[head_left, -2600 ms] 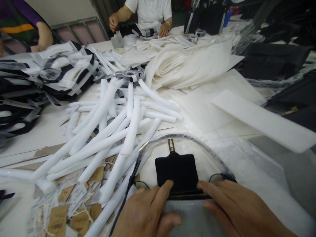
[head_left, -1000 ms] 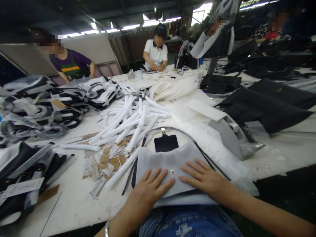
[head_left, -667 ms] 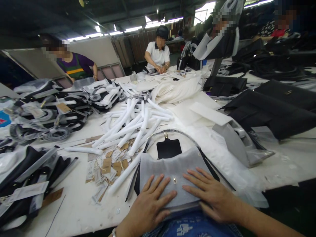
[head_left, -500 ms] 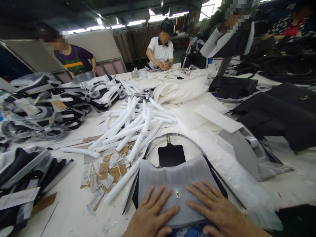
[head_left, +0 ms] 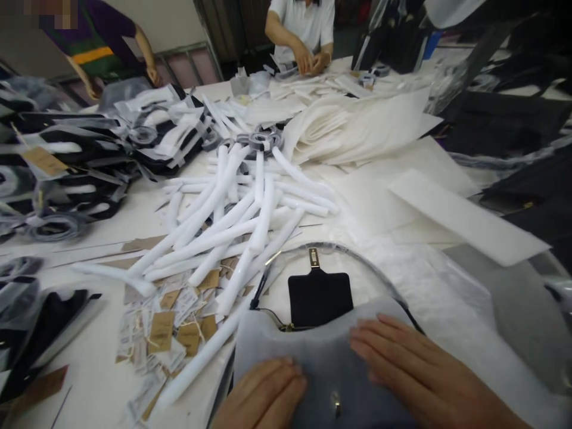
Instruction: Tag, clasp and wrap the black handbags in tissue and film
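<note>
A handbag lies on the white table in front of me, its front covered by a translucent grey protective sheet point(head_left: 308, 357). My left hand point(head_left: 263, 396) rests on the sheet's left part, fingers close together and slightly bent. Across the right part my right hand point(head_left: 415, 369) lies flat with fingers extended. Neither holds anything. Low between them a small gold clasp point(head_left: 336, 405) shows through the sheet. Beyond the sheet's upper edge is the bag's black tab point(head_left: 320, 300) with a gold fitting point(head_left: 314, 258), ringed by the plastic-wrapped handle point(head_left: 357, 255).
White foam tubes point(head_left: 241, 220) and a heap of paper tags point(head_left: 170, 333) lie left of the bag. Wrapped black bags point(head_left: 89, 155) are piled farther left. White sheets point(head_left: 353, 128) and a pale board point(head_left: 465, 217) are on the right. Two people stand across the table.
The view has tilted down and come closer. My spread fingers have drawn together, and my right hand has moved up toward the sheet's top edge.
</note>
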Demonstrator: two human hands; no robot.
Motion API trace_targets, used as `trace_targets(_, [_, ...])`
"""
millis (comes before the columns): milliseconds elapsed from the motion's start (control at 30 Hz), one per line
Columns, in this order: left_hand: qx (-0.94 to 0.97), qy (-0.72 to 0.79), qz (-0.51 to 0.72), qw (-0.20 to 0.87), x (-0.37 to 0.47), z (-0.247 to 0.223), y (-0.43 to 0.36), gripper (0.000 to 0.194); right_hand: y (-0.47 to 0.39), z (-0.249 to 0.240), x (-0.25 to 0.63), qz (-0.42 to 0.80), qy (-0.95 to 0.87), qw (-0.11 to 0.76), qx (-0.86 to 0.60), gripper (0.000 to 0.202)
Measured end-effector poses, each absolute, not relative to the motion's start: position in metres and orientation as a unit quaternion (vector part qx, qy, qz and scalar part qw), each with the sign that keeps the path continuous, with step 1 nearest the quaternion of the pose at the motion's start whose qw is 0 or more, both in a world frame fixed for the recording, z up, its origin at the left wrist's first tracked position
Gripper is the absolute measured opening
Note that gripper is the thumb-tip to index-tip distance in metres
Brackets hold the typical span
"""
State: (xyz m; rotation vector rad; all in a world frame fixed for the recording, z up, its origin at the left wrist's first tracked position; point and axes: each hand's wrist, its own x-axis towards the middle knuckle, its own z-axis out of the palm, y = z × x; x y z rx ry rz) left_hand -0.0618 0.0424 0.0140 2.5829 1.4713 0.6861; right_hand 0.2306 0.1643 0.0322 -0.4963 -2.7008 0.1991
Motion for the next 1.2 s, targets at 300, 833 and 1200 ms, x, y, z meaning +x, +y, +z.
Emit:
trace_targets(300, [0.805,0.557,0.206,-0.022,-0.047,0.028,0.079,0.046,0.173,0.021,0.219,0.075,-0.956,0.197,-0.204,0.032])
trace_targets(833, [0.780,0.604,0.068,0.145,-0.051,0.015,0.089,0.020,0.183,-0.004,0.202,0.199,-0.925,-0.008,-0.323,0.020])
trace_targets(1200, [0.820,0.568,0.044,0.064,-0.041,0.010,0.096,0.022,0.172,-0.010,0.198,0.115,-0.947,0.063,-0.293,0.022])
